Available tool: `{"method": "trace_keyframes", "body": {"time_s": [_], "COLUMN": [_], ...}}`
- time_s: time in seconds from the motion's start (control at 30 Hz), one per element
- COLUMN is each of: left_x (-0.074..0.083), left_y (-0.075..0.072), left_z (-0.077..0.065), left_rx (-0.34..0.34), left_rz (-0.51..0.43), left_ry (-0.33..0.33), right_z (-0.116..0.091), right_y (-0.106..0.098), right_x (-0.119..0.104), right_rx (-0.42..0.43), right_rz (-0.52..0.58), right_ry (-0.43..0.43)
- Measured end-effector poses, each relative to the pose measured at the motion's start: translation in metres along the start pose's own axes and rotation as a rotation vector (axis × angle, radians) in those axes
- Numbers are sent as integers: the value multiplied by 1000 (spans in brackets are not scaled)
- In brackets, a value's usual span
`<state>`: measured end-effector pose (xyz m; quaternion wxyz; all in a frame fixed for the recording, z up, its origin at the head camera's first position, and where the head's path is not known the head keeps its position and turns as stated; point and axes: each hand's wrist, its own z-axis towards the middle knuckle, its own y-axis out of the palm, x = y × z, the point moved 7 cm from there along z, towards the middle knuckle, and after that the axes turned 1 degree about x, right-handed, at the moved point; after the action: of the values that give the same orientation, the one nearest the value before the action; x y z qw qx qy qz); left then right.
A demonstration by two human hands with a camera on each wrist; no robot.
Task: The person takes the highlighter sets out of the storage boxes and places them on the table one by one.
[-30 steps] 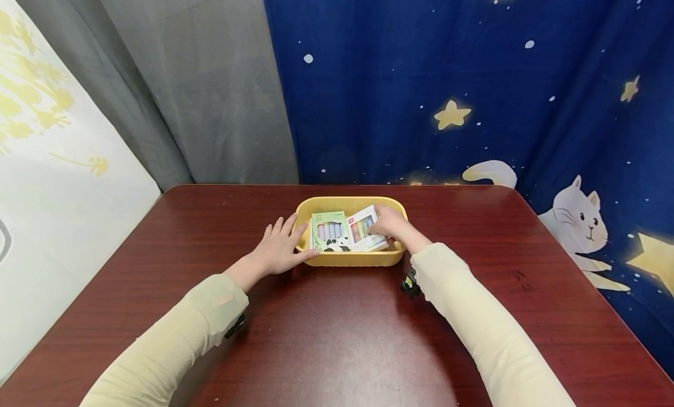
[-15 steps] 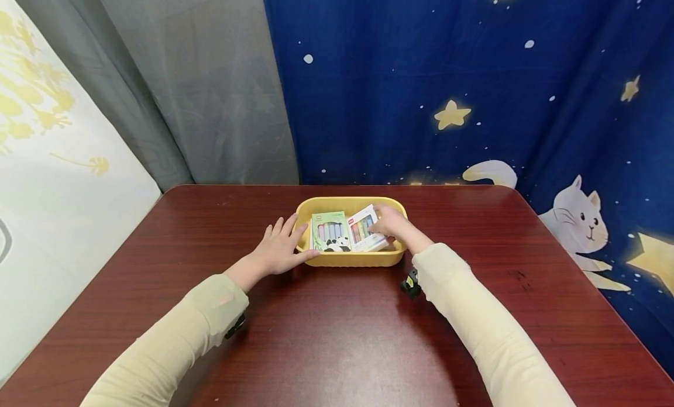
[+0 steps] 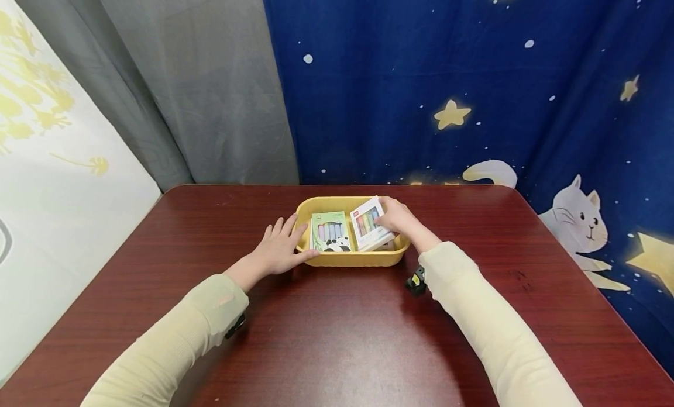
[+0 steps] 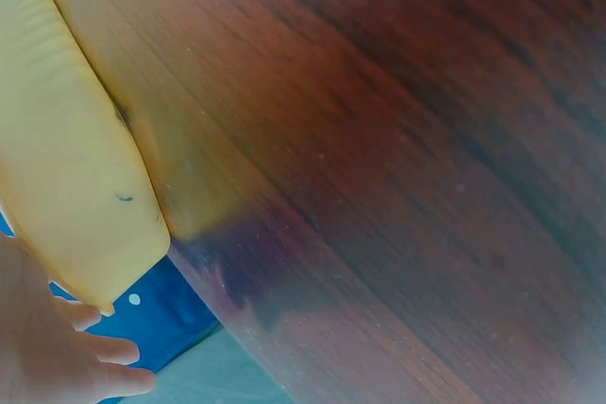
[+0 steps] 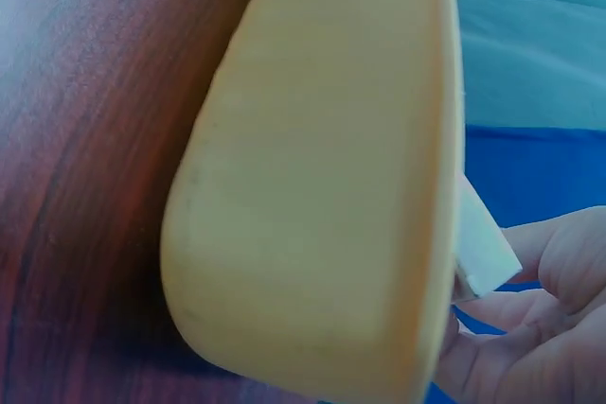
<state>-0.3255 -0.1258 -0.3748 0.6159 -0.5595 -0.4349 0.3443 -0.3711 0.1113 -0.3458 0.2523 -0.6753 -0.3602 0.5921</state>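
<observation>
A yellow plastic basket [image 3: 350,259] stands on the table. My right hand [image 3: 398,217] pinches a white box [image 3: 366,221] by its right side; rows of coloured sticks show through its window. The box is tilted, its upper end at the basket's far rim. In the right wrist view, one end of the white box [image 5: 487,248] sticks out above the rim, between thumb and fingers. To its left in the basket lies a green panda-print box [image 3: 330,230] of pastel sticks. My left hand [image 3: 276,249] rests with straight, spread fingers at the basket's left rim.
Beneath everything is a dark red wooden table [image 3: 326,337] with rounded far corners. A blue star-print curtain [image 3: 379,103] and a grey curtain [image 3: 210,91] hang behind it. A white panel [image 3: 63,220] stands along the left side.
My right hand has raised the white box slightly and shifted it up and to the right, opening a gap beside the green box. The left hand has stayed in place.
</observation>
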Motion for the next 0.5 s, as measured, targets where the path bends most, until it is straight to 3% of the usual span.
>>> {"method": "trace_keyframes", "body": {"time_s": [0.5], "left_x": [1], "left_y": [-1], "left_z": [0], "left_rx": [14], "left_rz": [-8], "left_ry": [-1], "right_z": [-11], "right_y": [-25], "right_x": [12], "right_rx": [9], "right_rz": [336], "right_ry": [24]}}
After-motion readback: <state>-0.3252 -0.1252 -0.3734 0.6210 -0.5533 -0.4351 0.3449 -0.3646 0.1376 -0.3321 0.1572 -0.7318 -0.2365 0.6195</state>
